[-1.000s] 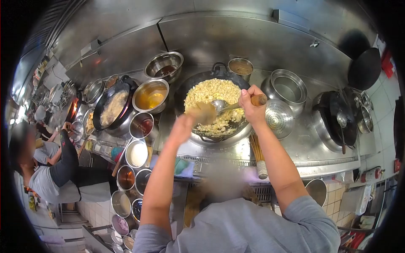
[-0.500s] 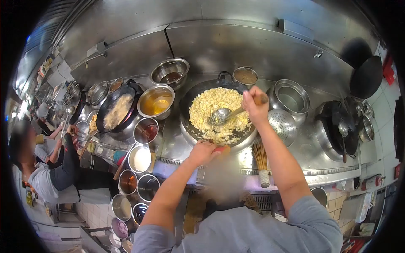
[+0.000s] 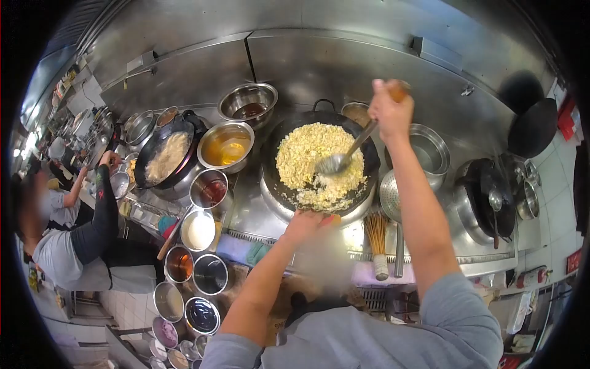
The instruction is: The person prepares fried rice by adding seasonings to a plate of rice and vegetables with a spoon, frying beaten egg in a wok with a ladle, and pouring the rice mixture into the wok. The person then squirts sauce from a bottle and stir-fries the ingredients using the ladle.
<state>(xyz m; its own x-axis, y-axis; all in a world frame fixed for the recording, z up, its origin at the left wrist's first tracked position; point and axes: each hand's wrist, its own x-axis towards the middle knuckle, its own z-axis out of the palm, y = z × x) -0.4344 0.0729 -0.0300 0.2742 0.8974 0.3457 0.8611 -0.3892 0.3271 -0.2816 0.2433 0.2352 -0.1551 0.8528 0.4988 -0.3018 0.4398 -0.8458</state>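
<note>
My right hand (image 3: pixel 392 114) is closed round the handle of a metal ladle (image 3: pixel 332 163), its wooden end showing above my fist. The tilted bowl of the ladle touches pale yellow fried rice with egg (image 3: pixel 313 150). This food fills the middle of a large black wok (image 3: pixel 369 144) on the stove. At the wok's near edge, my left hand (image 3: pixel 305 224) is closed on the wok. A small orange-red piece (image 3: pixel 332 220) sticks out beside that hand; what it is I cannot make out. My left fingers are partly hidden.
Left of the wok stand a bowl of yellow liquid (image 3: pixel 226 147) and several metal pots of sauces (image 3: pixel 198 230). A perforated skimmer (image 3: pixel 390 197) and a bamboo brush (image 3: pixel 376 243) lie at right. Another person (image 3: pixel 67 240) works at far left by a second wok (image 3: pixel 163 160).
My right hand has risen and moved right, tipping the ladle steeper and shifting its bowl slightly right through the rice. The left hand stays at the wok's edge. The skimmer's handle now shows.
</note>
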